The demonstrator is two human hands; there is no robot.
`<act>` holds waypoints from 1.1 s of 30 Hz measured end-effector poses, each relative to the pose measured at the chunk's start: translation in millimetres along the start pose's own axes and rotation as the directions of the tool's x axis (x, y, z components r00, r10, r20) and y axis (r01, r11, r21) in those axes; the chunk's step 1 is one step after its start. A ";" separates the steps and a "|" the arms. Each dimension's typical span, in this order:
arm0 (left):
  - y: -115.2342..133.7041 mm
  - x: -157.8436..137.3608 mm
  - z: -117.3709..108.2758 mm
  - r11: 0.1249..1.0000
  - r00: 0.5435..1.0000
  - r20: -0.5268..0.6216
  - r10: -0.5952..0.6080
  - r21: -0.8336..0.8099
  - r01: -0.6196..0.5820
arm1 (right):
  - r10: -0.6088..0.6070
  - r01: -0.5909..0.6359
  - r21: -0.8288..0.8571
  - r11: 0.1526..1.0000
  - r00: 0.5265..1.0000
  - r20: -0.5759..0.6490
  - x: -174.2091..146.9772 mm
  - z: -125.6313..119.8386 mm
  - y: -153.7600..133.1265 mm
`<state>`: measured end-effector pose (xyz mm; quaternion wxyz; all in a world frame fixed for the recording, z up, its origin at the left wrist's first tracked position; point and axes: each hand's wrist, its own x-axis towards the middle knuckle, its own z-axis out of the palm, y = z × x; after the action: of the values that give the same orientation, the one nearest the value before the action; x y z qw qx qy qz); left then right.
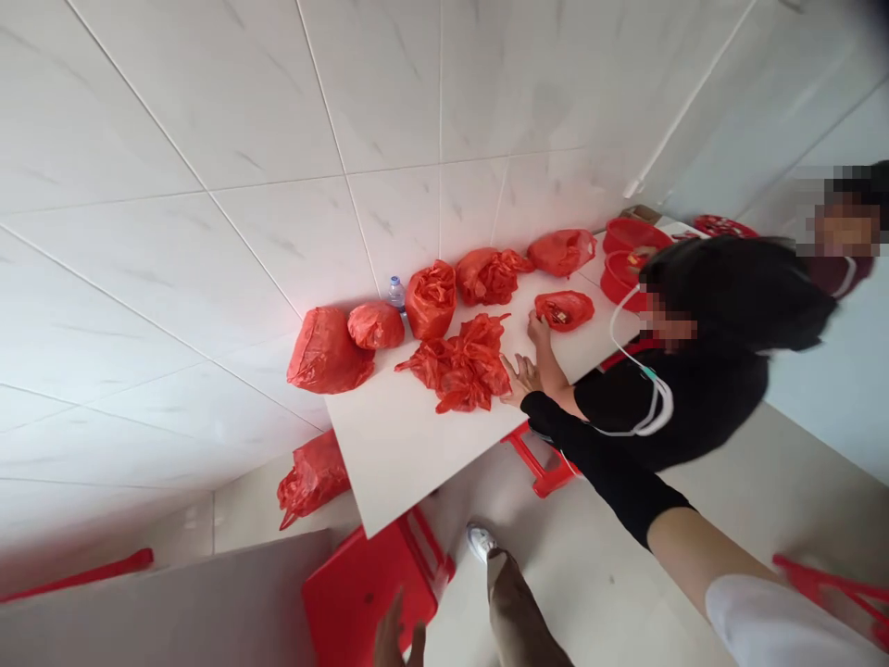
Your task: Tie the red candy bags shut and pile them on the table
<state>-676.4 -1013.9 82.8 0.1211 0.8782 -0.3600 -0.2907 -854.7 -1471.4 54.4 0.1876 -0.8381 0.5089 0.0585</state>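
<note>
My right hand (522,380), with a black sleeve on its forearm, reaches across the table (409,454). Its fingers are stretched out and apart at the right edge of a cluster of knotted red plastic bags (464,366); whether they touch the plastic is hard to tell. Low in the view, my left hand (399,639) hangs above a red stool (375,588), fingers spread and nothing in them. Beside my right hand, a co-worker's hand (538,329) is at an open red bag (564,310) with small items inside.
Along the wall stand filled red bags (330,352) and a small clear bottle (395,293). Red basins (629,245) are at the far end. A co-worker in black (681,398) sits at the table's right side; another person is behind. A red bag (314,477) lies below the table's left end.
</note>
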 end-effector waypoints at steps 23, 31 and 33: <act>230.2 332.2 41.0 0.987 0.987 -0.012 0.162 -0.024 -0.162 | -0.514 0.540 -0.009 0.841 0.805 0.296 129.8 44.2 -33.8; 194.2 190.7 8.4 0.957 0.968 -0.221 0.121 -0.233 -0.173 | -0.685 0.701 0.066 0.710 0.666 0.295 15.4 10.8 -72.8; 177.7 140.7 -6.4 0.952 0.957 -0.278 0.084 -0.262 -0.160 | -0.737 0.750 0.092 0.656 0.609 0.292 -23.5 6.6 -94.7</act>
<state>-692.0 -1239.2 103.4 0.3097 0.8585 -0.3497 -0.2116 -782.4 -1410.5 79.3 0.2542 -0.9572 0.0789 0.1137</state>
